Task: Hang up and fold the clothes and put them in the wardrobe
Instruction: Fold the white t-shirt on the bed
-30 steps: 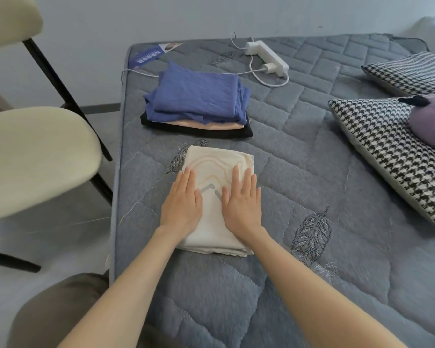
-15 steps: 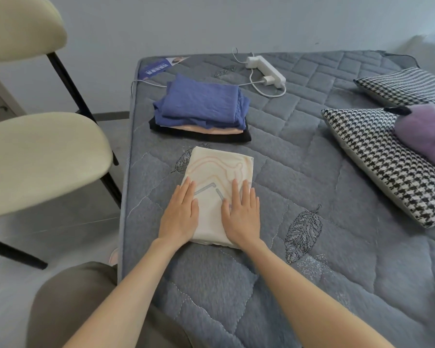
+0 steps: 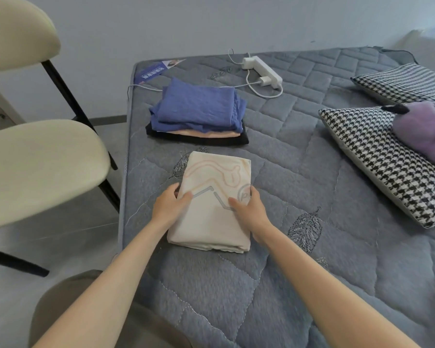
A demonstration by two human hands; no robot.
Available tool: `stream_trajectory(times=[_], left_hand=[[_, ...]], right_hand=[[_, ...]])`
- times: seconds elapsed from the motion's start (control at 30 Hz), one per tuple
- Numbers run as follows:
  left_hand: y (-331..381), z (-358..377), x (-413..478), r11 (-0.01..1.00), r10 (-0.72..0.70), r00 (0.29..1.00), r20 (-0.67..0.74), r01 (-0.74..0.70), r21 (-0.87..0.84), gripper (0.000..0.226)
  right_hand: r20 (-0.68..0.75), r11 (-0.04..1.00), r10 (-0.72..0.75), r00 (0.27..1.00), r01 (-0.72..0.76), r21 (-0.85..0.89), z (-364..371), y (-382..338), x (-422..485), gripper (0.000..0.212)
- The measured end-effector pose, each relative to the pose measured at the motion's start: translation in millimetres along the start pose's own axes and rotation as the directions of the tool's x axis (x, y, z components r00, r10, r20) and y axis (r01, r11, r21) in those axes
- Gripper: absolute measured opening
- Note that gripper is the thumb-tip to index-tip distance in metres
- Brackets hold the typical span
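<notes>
Cream top, folded to a neat rectangle with the printed side up, lies flat on the grey quilted mattress near its left edge.

Head view (the only one).

Left hand is at the top's left side. Thumb lies over the fabric, and the fingers curl round the edge, seemingly tucking beneath. Right hand mirrors it on the right side, thumb on the print, fingers wrapped over the edge. Both are grasping the bundle. It does not look lifted; its near end rests on the quilt.

Just beyond, not touching, is a stack of folded clothes, blue on top with peach and black under. Further back is a white power strip with its cable. Houndstooth cushions lie to the right, well apart. A cream chair stands beside the bed on the left. Wardrobe not in view.

Judgement: folding of this piece looks finished. The step in hand is the pick-up, likely to join the stack or go to the wardrobe.

How to do it well:
- Slide the fingers fully under all layers.
- Keep the thumbs pressing down so the folds stay pinched.
- Raise both sides together and level.
- Support the near end from beneath, as it may sag and open if the hold stays at mid-length.
- If it goes on the stack, set it down square on the blue piece.
</notes>
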State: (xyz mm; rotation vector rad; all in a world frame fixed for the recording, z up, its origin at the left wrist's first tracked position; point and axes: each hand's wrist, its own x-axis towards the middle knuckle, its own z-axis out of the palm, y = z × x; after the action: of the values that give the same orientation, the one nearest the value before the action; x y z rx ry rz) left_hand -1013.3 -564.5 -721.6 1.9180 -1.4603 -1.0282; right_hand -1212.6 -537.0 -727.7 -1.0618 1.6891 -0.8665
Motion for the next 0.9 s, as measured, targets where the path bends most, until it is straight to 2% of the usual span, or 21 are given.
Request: stream_trajectory(times=[0.13,0.27,0.37,0.5,0.57,0.67,0.8,0.9], left_hand=[[5,-4,2,0.992,-0.018,0.997,0.072,0.027,-0.127,0.065],[2,-6,9,0.965,-0.059,0.988,0.144,0.093,-0.244,0.042],[3,-9,11,0.953,-0.076,0.983,0.165,0.120,-0.278,0.042],[4,-18,0,0.899,-0.175,0.952,0.249,0.258,-0.355,0.040],[2,-20,-11,0.835,-0.230,0.930,0.288,0.340,-0.432,0.044],[0,-22,-31,0.731,-0.324,0.896,0.305,0.441,-0.521,0.043],[-3,-10,-55,0.469,-0.315,0.854,0.413,0.519,-0.715,0.045],[-1,5,-67,0.281,-0.342,0.830,0.441,0.538,-0.795,0.038]], right_hand=[[0.020,0.999,0.048,0.999,-0.048,-0.005,0,-1,6,0.075],[0.105,0.994,0.106,0.989,-0.109,0.020,-5,-7,16,0.072],[0.200,0.987,0.133,0.971,-0.148,0.060,-7,-12,18,0.072],[0.287,0.995,0.087,0.954,-0.070,-0.072,-12,-27,22,0.063],[0.315,0.974,0.020,0.949,0.052,-0.218,-12,-41,27,0.065],[0.420,0.852,-0.074,0.904,0.276,-0.445,-3,-69,36,0.069],[0.534,0.589,-0.143,0.833,0.505,-0.631,19,-104,45,0.071],[0.576,0.473,-0.172,0.799,0.580,-0.664,35,-118,49,0.067]])
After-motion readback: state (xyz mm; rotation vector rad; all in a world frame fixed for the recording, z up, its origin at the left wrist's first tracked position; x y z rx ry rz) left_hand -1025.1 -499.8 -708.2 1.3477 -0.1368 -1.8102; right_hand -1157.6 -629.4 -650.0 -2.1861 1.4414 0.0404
